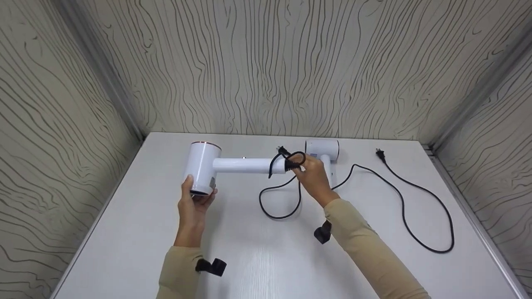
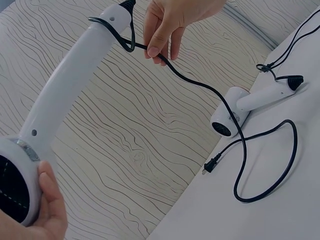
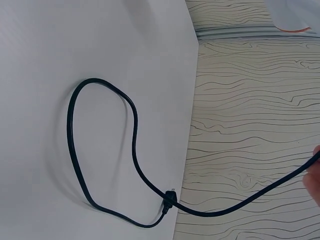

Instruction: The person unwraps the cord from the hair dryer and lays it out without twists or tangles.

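Note:
A white hair dryer [image 1: 249,165] with a copper-coloured rim is held above the table, its handle pointing right. My left hand [image 1: 192,214] grips the lower end of the barrel, thumb on one side and fingers on the other. At the handle's end, my right hand [image 1: 312,178] pinches the black cord [image 2: 192,80], as the left wrist view shows clearly. Part of this cord loops round the handle near its base. The rest hangs down and curves over the table, ending in a two-pin plug [image 3: 170,199]. Only fingertips [image 3: 312,185] of the right hand show in the right wrist view.
A second white hair dryer [image 1: 323,148] lies at the back of the table [image 1: 124,232], behind my right hand. Its black cord [image 1: 451,224] sweeps across the right side to a plug [image 1: 380,154]. Wood-patterned panels [image 1: 266,66] enclose the table's back and sides.

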The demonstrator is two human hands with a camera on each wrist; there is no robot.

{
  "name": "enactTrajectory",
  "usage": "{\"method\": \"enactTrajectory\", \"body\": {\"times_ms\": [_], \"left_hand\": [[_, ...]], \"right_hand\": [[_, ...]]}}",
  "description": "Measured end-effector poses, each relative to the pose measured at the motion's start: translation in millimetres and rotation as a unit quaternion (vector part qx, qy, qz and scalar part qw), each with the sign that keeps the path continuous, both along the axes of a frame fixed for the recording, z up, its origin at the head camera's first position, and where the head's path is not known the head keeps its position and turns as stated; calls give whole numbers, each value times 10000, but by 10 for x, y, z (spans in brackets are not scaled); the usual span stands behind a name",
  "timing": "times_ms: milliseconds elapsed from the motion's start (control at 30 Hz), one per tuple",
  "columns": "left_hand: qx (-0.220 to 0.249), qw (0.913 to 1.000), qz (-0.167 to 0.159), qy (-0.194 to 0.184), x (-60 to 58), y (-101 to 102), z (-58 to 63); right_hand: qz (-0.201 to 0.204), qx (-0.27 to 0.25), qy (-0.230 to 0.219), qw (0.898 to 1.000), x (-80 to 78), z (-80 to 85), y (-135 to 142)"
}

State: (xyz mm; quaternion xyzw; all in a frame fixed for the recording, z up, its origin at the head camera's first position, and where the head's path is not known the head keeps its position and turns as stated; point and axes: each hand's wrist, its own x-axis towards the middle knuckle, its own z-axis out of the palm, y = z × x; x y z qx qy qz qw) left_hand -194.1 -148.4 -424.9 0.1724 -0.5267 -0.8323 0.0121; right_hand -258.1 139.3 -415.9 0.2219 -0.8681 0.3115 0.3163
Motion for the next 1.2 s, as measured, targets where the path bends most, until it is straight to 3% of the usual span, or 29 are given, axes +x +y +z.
{"method": "enactTrajectory", "body": {"times_ms": [467,967,1200], "left_hand": [[-411,9986,-259,-219,-14,-117,-53],[-635,9968,-134,-472,-34,-160,-115],[-565,9972,93,-474,-34,-168,-129]], "right_hand": [[898,-74,304,9955,-58,45,119],[587,146,391,9974,-44,83,171],[478,27,422,9980,-26,75,185]]}}
